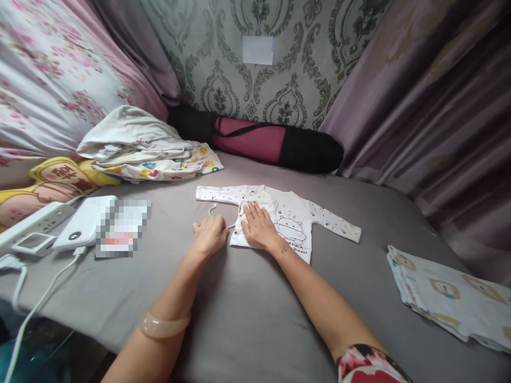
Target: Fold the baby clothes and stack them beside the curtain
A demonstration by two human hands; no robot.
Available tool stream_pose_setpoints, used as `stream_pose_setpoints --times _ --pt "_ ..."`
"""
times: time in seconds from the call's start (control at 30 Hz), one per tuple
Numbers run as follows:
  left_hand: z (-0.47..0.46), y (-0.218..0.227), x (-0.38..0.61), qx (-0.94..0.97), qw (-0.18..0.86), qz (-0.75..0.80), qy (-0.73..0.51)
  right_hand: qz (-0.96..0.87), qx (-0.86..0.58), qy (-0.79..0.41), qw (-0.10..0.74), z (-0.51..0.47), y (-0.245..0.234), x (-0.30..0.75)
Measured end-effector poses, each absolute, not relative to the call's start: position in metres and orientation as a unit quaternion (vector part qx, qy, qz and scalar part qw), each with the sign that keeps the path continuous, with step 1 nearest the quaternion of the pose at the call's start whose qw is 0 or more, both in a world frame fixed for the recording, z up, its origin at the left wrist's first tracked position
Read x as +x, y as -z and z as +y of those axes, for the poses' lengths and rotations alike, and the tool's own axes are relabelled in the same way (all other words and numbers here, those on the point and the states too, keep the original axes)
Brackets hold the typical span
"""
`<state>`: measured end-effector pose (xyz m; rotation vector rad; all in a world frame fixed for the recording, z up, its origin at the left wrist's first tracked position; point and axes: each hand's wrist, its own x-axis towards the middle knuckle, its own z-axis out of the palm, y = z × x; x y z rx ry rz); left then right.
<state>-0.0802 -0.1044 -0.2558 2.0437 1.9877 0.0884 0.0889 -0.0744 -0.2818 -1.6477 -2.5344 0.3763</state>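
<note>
A small white long-sleeved baby shirt (pixel 297 205) lies spread on the grey sheet, printed with a cartoon animal and lettering. Its sleeves reach out to the left and right. My right hand (pixel 257 226) presses flat on the left part of its front, fingers spread. Just left of the shirt, my left hand (pixel 211 235) is closed on a thin white tie string (pixel 213 208). One end of the string pokes up above the fingers, and another stretch runs to the shirt's side edge.
A folded printed cloth (pixel 447 295) lies at the right. On the left are a power bank (pixel 85 221), a power strip (pixel 43 223), cables and a blurred packet (pixel 123 229). Piled cloths (pixel 139 141) and a long black-and-maroon bag (pixel 255 139) sit at the back.
</note>
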Motion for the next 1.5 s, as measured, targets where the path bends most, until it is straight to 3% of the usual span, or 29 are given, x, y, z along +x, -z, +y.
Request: stream_pose_setpoints --times 0.27,0.7,1.0,1.23,1.37,1.5 --pt "-0.1 0.259 -0.098 0.744 0.1 0.659 -0.042 -0.831 -0.54 -0.123 0.057 -0.076 0.282 0.089" --pt "-0.036 0.257 -0.065 0.654 0.286 0.668 -0.208 -0.829 -0.539 -0.126 0.082 -0.076 0.285 0.089" --pt "-0.013 0.247 -0.075 0.56 0.504 0.627 -0.199 -0.824 -0.538 -0.137 0.108 -0.077 0.287 0.09" --pt "0.006 0.249 -0.088 0.642 0.375 0.643 -0.182 -0.823 -0.537 -0.144 0.12 -0.078 0.287 0.09" --pt "0.033 0.236 -0.107 0.786 0.158 0.598 -0.03 -0.821 -0.538 -0.145 0.125 -0.079 0.287 0.09" --pt "0.054 0.21 -0.127 0.786 0.064 0.607 0.099 -0.82 -0.538 -0.142 0.132 -0.08 0.288 0.09"
